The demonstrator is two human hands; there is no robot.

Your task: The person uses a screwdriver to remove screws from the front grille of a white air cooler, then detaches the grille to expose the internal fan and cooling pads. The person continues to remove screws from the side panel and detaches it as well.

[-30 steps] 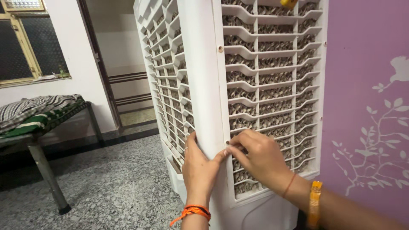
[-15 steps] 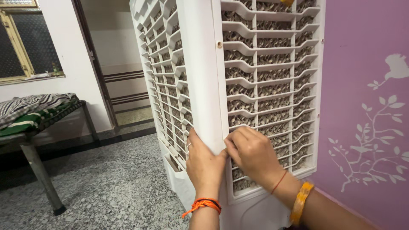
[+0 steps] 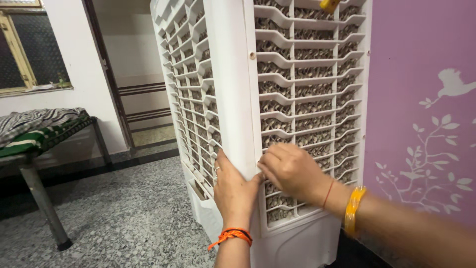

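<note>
- While both hands work at the lower corner of the tall white plastic air cooler point(image 3: 233, 99), the left hand point(image 3: 233, 191), with an orange thread band at its wrist, lies flat against the cooler's corner post, its fingers released and spread along the edge, gripping nothing.
- Just right of that post, the right hand point(image 3: 292, 173) has its fingers pinched together at the left edge of the white louvred grille panel point(image 3: 312, 99); what they pinch is hidden, perhaps a small fastener, so I cannot tell.
- Judging from this, the step in hand is work on a fixing point low on the panel's edge; a next move would call for a steady left-hand brace and a fine twist or pull from the right.
- Higher on the post sits a small round screw hole point(image 3: 252, 56).
- Right of the cooler is a pink wall with white bird-and-branch decal point(image 3: 436, 149).
- Further left of the cooler stands a metal-legged cot with striped bedding point(image 3: 34, 134) on the speckled grey floor point(image 3: 124, 218).
</note>
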